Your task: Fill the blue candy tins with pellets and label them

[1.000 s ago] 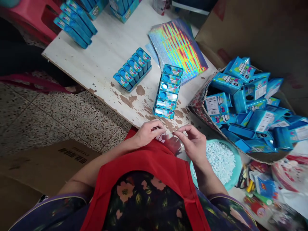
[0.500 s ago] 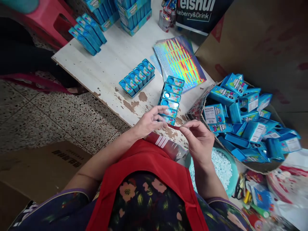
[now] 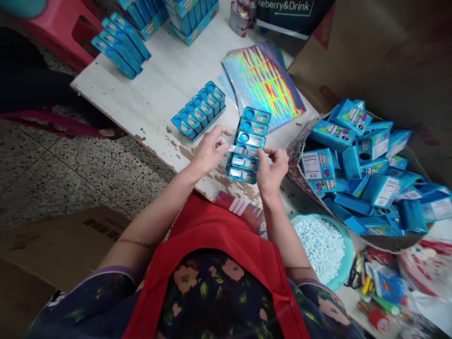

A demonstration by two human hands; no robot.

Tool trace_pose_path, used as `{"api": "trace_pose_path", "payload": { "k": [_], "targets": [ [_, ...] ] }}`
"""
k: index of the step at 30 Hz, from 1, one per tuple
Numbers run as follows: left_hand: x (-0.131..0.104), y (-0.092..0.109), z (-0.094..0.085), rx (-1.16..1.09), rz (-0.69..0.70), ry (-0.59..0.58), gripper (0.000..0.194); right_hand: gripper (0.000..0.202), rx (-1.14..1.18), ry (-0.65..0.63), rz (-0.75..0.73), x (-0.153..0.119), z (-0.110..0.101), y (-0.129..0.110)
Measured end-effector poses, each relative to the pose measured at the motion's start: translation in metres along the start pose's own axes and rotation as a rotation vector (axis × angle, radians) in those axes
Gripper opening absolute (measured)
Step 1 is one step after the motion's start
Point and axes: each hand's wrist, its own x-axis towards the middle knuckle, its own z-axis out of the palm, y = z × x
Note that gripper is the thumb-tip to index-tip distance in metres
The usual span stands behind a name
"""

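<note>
A narrow shiny sticker strip (image 3: 238,149) stretches between my two hands, over a row of small blue tins (image 3: 254,128) on the table. My left hand (image 3: 211,149) pinches the strip's left end, its index finger raised. At the right end, the thumb and fingers of my right hand (image 3: 273,170) are closed on the strip, close to the tins' edge. Each tin shows a printed lid with a round dimple. Just left of this row stands a second tray of blue tins (image 3: 199,112). Behind the nearer row lie holographic sticker sheets (image 3: 263,84).
A cardboard box (image 3: 304,176) full of blue cartons stands at the right. Below it sits a turquoise basin (image 3: 348,256) of pale blue candies. More blue packs (image 3: 122,44) stand at the table's far left, near a red stool (image 3: 60,28). Another person's dark-clothed leg shows at left.
Both hands have moved forward, away from my body, carrying the strip from the near end of the tin row to over its middle. The strip now reflects silver instead of dark red.
</note>
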Motion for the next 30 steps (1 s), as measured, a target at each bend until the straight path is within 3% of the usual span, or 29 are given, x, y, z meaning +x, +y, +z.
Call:
{"api": "trace_pose_path", "payload": {
  "k": [6, 11, 14, 19, 26, 30],
  "targets": [
    [0.001, 0.016, -0.010, -0.048, 0.105, -0.092, 0.018, 0.030, 0.222, -0.091, 0.103, 0.001, -0.013, 0.000],
    [-0.007, 0.041, -0.018, -0.063, 0.103, -0.126, 0.017, 0.052, 0.416, -0.371, 0.242, -0.001, -0.025, -0.006],
    [-0.008, 0.046, -0.018, -0.063, 0.060, -0.120, 0.016, 0.055, 0.481, -0.493, 0.295, -0.002, -0.025, -0.008],
    [-0.005, 0.027, -0.010, -0.077, 0.027, -0.132, 0.016, 0.032, 0.400, -0.407, 0.252, -0.001, -0.015, -0.007],
    [0.008, -0.009, 0.006, 0.036, 0.029, -0.053, 0.012, 0.019, -0.064, -0.383, 0.050, 0.013, -0.007, -0.008],
    [0.013, -0.029, 0.019, -0.040, 0.006, -0.039, 0.010, 0.014, -0.242, -0.376, 0.016, 0.021, -0.001, -0.006]
  ]
}}
